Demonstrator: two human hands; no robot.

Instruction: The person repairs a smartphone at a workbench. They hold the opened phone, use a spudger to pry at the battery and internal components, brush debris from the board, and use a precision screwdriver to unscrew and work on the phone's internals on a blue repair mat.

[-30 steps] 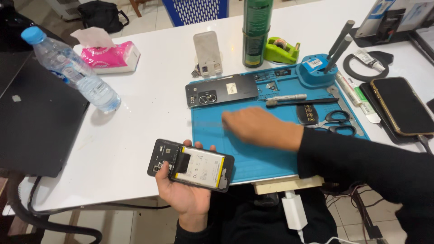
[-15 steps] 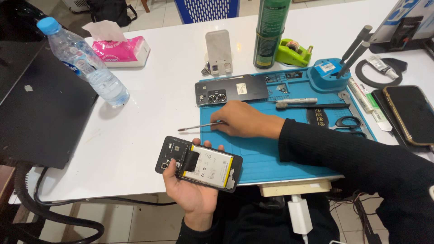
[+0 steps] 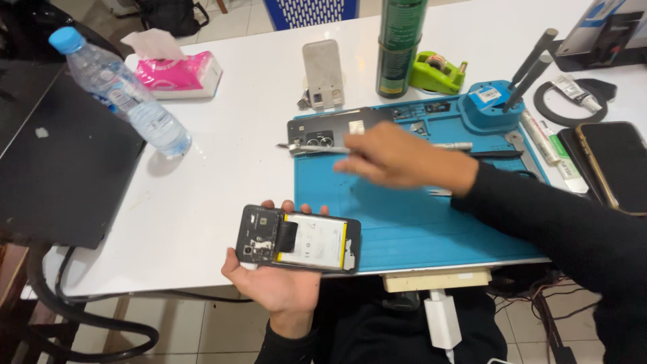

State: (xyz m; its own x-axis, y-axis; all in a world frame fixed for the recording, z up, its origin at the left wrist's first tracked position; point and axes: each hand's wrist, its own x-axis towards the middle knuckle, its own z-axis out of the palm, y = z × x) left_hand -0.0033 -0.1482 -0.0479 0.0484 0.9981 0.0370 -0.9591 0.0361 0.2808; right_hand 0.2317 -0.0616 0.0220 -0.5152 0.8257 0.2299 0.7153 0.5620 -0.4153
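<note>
The left hand (image 3: 280, 283) cradles an opened phone (image 3: 298, 238) from below at the tabletop (image 3: 222, 175) edge, grip closed round it, battery and board bared. The right hand (image 3: 397, 158), blurred above the blue work mat (image 3: 404, 222), pinches a thin metal tool (image 3: 313, 147) pointing left. The back cover (image 3: 330, 129) already lies off at the mat's far edge, so the opening is done; the inner parts look not yet removed

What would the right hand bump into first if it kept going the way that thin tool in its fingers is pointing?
Probably the water bottle. The right hand points its thin tool leftward across the phone back cover, then over bare white table. Height above the cover is unclear, so it might graze that first.
</note>
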